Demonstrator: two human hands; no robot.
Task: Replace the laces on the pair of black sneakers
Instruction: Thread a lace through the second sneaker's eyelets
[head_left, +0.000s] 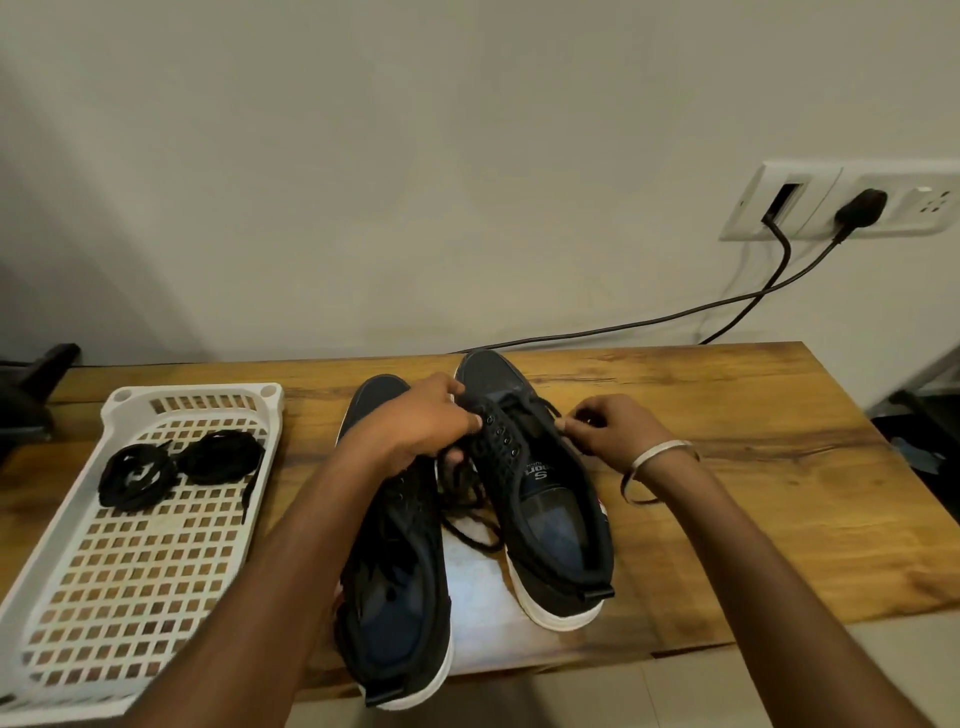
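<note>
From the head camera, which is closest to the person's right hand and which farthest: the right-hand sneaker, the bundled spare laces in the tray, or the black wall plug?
From the right hand:
1. Right-hand sneaker: just beside it, the fingers pinching at its lace.
2. Black wall plug: up on the wall, to the right.
3. Bundled spare laces: far left, in the white tray.

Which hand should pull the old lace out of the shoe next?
Probably the right hand. Its fingers already pinch the lace beside the eyelets of the right sneaker, so it could just pull. The left hand grips that sneaker's other side, steadying it.
</note>
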